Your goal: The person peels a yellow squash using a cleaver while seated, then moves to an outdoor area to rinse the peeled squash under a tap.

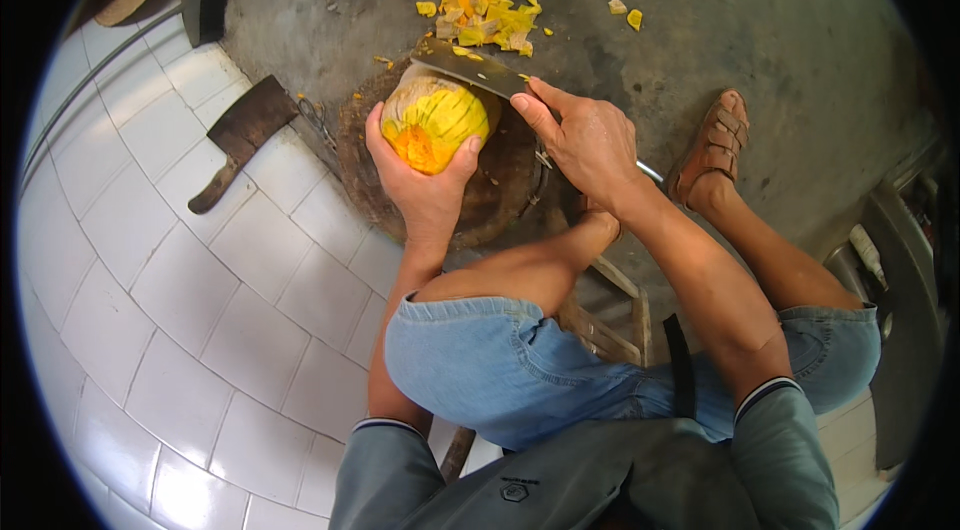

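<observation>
A partly peeled pumpkin rests over a round wooden chopping block, its cut patch showing yellow and orange flesh. My left hand grips it from the near side, thumb on the right and fingers on the left. In my right hand is a cleaver, its broad blade lying along the far upper side of the pumpkin. Small yellow bits stick to the blade. The cleaver's handle is mostly hidden by the hand. Beyond the block, a heap of pumpkin peelings lies on the concrete floor.
A second, dark cleaver lies at the left by the white tiles, near a pair of scissors. Two loose peel pieces are farther right. My sandalled foot is right of the block; a wooden stool shows beneath me.
</observation>
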### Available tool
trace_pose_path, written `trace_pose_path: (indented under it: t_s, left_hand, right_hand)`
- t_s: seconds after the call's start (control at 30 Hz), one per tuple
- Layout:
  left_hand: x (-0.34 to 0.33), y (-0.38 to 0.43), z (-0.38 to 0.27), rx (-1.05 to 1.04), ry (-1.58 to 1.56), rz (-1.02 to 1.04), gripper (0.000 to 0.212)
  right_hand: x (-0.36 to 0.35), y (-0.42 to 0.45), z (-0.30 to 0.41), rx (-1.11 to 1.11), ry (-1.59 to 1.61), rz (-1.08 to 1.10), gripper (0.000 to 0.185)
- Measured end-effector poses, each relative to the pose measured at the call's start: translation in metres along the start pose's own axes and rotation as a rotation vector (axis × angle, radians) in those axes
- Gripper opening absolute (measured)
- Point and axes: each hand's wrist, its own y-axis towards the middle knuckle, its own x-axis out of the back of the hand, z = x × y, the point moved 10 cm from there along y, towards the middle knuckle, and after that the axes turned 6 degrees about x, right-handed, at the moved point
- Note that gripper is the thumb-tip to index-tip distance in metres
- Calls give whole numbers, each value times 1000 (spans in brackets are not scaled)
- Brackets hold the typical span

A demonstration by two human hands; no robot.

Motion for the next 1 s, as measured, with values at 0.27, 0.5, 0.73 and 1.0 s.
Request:
trace_pose_path:
  t_s: [0.27, 0.5, 0.73, 1.0]
  left_hand:
    - [0, 0, -5, -87, 70, 25, 104]
    - [-1, 0, -8, -95, 140, -8, 93]
    - [-1, -2, -10, -113, 144, 29, 92]
    - [-2, 1, -5, -37, 76, 33, 102]
  right_hand:
    - [16, -53, 14, 336, -38, -51, 47]
    - [23, -72, 5, 321, 89, -53, 47]
    - [14, -63, 9, 279, 16, -59, 49]
    - [-6, -6, 24, 35, 150, 102, 42]
